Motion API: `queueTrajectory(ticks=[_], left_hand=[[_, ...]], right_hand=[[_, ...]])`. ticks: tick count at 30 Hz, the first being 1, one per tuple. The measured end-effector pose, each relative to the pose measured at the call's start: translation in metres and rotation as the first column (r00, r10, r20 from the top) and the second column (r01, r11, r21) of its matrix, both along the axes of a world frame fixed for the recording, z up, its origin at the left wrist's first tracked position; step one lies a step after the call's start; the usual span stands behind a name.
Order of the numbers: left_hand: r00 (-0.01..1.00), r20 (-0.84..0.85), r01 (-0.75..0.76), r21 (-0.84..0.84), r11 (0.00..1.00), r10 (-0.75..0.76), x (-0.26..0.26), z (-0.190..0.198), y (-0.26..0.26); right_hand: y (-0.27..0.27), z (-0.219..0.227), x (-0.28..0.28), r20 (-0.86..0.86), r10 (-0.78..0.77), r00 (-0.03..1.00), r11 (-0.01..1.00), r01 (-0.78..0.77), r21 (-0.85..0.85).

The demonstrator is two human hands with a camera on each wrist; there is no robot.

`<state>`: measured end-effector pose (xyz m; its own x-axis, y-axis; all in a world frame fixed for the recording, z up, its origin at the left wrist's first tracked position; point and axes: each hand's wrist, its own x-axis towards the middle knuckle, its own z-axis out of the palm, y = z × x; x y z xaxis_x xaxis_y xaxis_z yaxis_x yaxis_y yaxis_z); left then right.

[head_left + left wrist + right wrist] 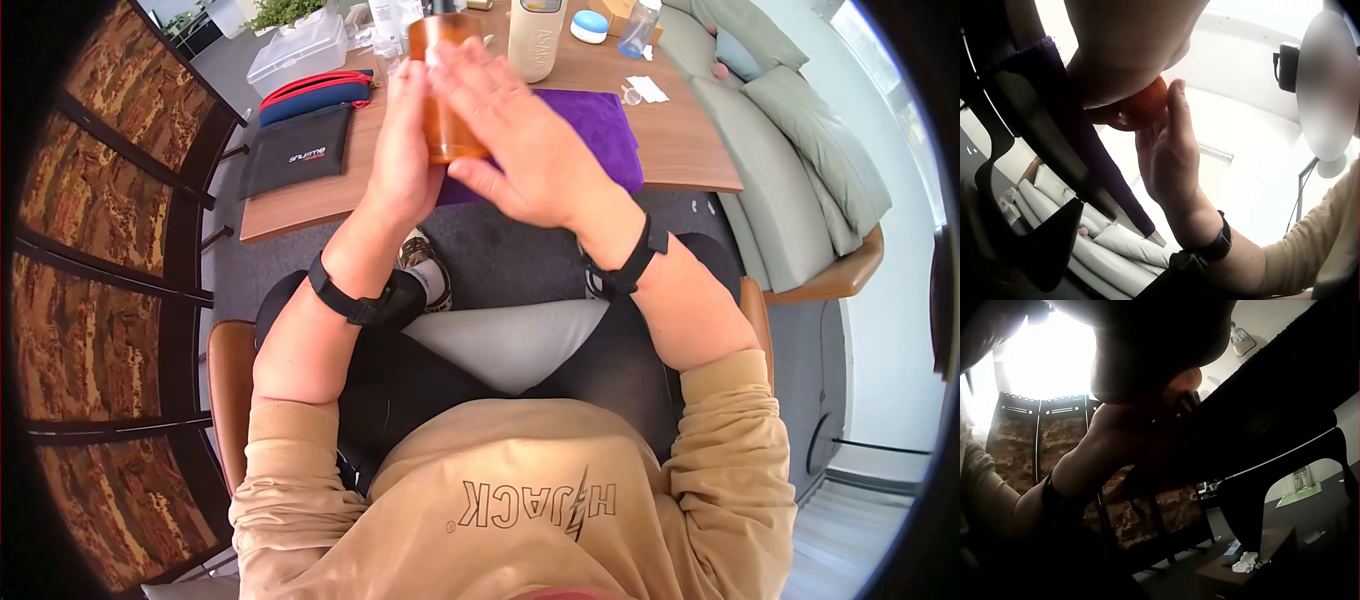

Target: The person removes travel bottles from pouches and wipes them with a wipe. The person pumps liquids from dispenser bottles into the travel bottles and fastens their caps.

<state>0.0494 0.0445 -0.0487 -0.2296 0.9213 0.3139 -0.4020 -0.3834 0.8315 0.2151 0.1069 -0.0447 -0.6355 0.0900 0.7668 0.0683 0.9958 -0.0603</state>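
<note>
An amber bottle [452, 135] with a dark top stands between my two palms, over the near part of the table in the head view. My left hand [402, 150] lies along its left side, fingers pointing up. Across its right and front sides lies my right hand [530, 150], with straight fingers and the thumb apart near the base. From the left wrist, the bottle's rounded orange end [1144, 109] shows beside the right thumb [1179, 115]. The right wrist view is dark and shows only a small orange part [1188, 380]. A purple towel [608, 130] lies beneath the hands.
A black pouch [290, 160], a navy pouch with red trim [315, 97] and a clear box [300, 55] lie left on the table [690, 150]. Behind stand a cream flask [533, 50], a blue-and-white jar [589, 27] and a clear bottle [638, 32]. A sofa [770, 180] is right.
</note>
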Motion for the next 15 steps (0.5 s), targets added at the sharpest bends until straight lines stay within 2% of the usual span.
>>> queueTrajectory(ticks=[1, 3, 4, 6, 10, 12, 13, 15], left_hand=[[0.993, 0.103, 0.062, -0.028, 0.998, -0.059, -0.007, -0.001, 0.0], [0.988, 0.145, 0.05, -0.006, 0.999, -0.048, -0.019, -0.003, 0.004], [0.993, 0.111, 0.046, -0.003, 0.999, -0.046, -0.027, -0.005, 0.004], [0.996, 0.072, 0.046, 0.0, 0.999, -0.046, -0.03, -0.004, 0.003], [0.992, 0.127, 0.012, -0.011, 1.0, -0.01, -0.015, 0.0, 0.001], [0.994, 0.111, 0.023, 0.023, 0.999, -0.025, -0.003, -0.006, 0.006], [0.998, 0.06, 0.015, 0.029, 0.999, -0.017, 0.003, -0.01, 0.007], [0.998, -0.067, 0.021, 0.045, 0.999, -0.018, 0.008, -0.017, 0.007]], right_hand=[[-0.007, -0.003, 0.0, 0.014, 0.038, 0.999, 0.998, -0.038, -0.042], [-0.013, -0.01, -0.003, 0.024, 0.091, 0.996, 0.995, -0.09, -0.048], [-0.015, -0.01, -0.003, 0.021, 0.091, 0.996, 0.995, -0.09, -0.051], [-0.019, -0.008, -0.001, 0.158, 0.125, 0.979, 0.992, -0.122, -0.03], [-0.009, 0.003, 0.0, 0.168, 0.104, 0.98, 0.994, -0.107, 0.009], [-0.001, 0.008, -0.001, 0.036, -0.052, 0.998, 0.997, 0.05, 0.063], [0.005, 0.009, -0.002, 0.042, -0.049, 0.998, 0.997, 0.047, 0.061], [0.014, 0.013, -0.002, -0.106, -0.096, 0.99, 0.995, 0.1, 0.031]])
